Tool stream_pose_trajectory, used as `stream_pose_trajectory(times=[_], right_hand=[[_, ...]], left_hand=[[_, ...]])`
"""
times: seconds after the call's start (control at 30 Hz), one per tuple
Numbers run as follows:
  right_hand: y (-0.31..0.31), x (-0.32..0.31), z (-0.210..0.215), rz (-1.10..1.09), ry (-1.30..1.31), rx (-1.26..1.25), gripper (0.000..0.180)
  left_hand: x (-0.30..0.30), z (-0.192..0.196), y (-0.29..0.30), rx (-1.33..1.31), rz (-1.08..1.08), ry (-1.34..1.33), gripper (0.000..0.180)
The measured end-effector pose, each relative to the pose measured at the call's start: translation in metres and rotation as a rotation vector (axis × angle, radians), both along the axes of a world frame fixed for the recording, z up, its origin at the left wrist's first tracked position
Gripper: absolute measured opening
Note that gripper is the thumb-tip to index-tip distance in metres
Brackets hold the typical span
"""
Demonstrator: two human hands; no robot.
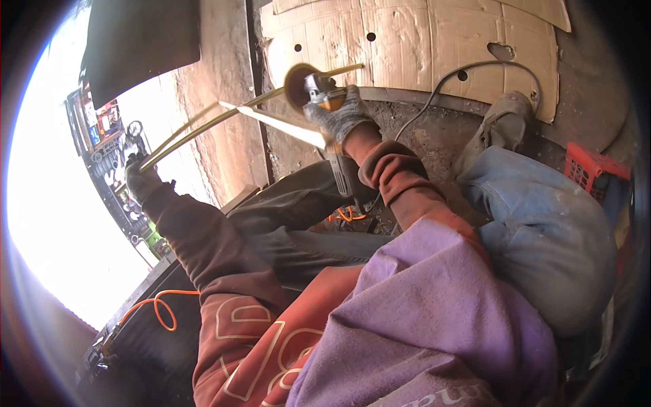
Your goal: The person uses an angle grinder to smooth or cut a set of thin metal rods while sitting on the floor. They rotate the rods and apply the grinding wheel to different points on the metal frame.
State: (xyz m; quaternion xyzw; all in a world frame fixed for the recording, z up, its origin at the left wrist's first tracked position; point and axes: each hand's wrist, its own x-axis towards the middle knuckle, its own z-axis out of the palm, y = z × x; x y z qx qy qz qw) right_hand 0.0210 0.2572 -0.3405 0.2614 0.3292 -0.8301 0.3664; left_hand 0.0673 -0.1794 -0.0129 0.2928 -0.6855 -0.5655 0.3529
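My left hand (144,182), in a dark glove, is closed around the near-left end of a long thin metal bar (203,129). The bar slants up to the right past the grinder. My right hand (346,117), in a grey knit glove, grips an angle grinder (341,175) by its head end, with the body hanging below the wrist. The grinder's round brown disc (298,87) overlaps the bar; whether they touch, I cannot tell. A bright flat strip (281,127) runs from the bar down toward the grinder's body.
Flattened cardboard (413,41) with holes lies beyond the hands. A dark cable (434,91) curves over it beside a dusty shoe (507,112). A red plastic crate (588,166) stands at the right. An orange cord (163,315) loops at lower left; a dark panel (142,41) hangs upper left.
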Motion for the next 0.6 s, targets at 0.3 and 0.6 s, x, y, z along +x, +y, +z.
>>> stream_pose_trajectory(times=[0.3,0.6], right_hand=[[0.046,-0.011,-0.047,-0.032,-0.067,0.231,0.058],[-0.003,0.0,-0.056,0.097,0.068,0.201,0.059]], left_hand=[[-0.033,-0.02,0.051,-0.413,-0.199,-0.111,0.017],[-0.017,-0.017,-0.015,-1.321,-0.412,-0.26,0.041]])
